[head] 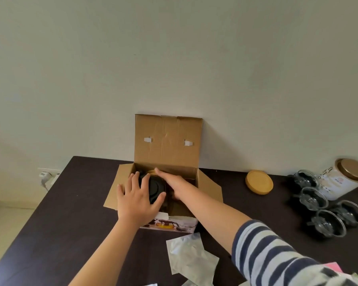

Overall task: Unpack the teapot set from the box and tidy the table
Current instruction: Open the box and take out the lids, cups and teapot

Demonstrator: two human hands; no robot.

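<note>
The teapot (154, 187) sat inside the open box (167, 141) at frame centre. The left hand (136, 200) gripped its dark lid side, fingers curled over it; the right hand (174, 183) reached into the box beside it, its grip impossible to tell. Glass cups (327, 205), a tin (341, 178) and a wooden lid (259, 182) lay right on the table (56, 223).

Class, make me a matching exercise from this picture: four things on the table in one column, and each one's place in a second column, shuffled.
1. cork lid
2. glass cups
3. wrapping paper
4. tin

a. near side of the box
b. far right, by the wall
c. alone, right of the box
d. clustered in front of the tin

Pairs: 1-c, 2-d, 3-a, 4-b
</note>
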